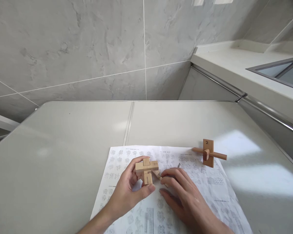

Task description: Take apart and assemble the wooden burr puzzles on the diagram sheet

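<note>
My left hand (128, 188) grips a partly joined wooden burr puzzle (146, 169) made of crossing light-wood blocks, with dark marks written on some faces. Its thumb presses the lower block and the fingers curl behind. Close by on the right, my right hand (183, 193) has its fingers bent around a small wooden puzzle piece (158, 175), which touches or nearly touches the joined blocks. The fingers hide much of that piece. A small grey pointed tip (179, 165) shows just above the right knuckles; what it belongs to is hidden.
Under both hands lies a large printed sheet (119, 169) with many small puzzle drawings. A darker wooden cross-shaped assembly marked 2 (208, 153) rests at its upper right edge. The pale table (75, 146) has a seam; behind it stands a grey tiled wall, with a white counter (222, 57) at right.
</note>
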Tool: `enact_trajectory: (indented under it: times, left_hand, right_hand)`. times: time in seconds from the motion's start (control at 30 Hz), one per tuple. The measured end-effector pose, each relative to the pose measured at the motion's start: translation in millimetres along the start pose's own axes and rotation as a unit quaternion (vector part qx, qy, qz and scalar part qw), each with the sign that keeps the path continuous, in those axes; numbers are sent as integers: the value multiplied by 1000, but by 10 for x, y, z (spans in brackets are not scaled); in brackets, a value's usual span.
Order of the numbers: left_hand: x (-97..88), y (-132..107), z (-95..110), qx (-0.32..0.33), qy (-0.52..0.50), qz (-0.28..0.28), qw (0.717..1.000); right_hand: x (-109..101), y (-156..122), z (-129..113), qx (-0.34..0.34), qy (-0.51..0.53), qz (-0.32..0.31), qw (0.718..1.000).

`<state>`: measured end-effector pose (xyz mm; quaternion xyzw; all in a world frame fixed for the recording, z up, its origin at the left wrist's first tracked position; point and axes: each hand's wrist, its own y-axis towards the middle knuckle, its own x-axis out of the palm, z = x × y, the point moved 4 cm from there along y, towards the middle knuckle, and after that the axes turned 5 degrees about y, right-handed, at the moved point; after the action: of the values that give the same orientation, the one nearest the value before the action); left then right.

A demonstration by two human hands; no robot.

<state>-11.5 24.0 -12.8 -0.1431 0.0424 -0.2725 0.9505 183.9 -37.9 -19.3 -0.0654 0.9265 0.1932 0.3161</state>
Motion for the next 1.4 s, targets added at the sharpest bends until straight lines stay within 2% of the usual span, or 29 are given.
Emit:
enact_trajectory:
  times: [0.13,0.37,0.57,0.93,1.1,1.4]
  left_hand:
    - [0,-6,2,-4,10,15,1000]
    - [62,-49,-27,-20,25,44,999]
    - [103,-39,5,21,101,14,995]
    - [187,-27,52,23,98,-18,995]
    - [207,-21,59,40,124,-37,991]
    - [197,-16,69,61,173,-31,983]
  right_hand:
    - [-30,-15,74,24,-38,52,998]
    - [-61,3,45,-6,-26,26,999]
    - [-103,15,-11,-23,-25,49,998]
    - [-168,15,-93,-17,-27,90,995]
    - [-170,17,-106,-42,-13,86,995]
    - [-172,-7,-96,-36,11,89,995]
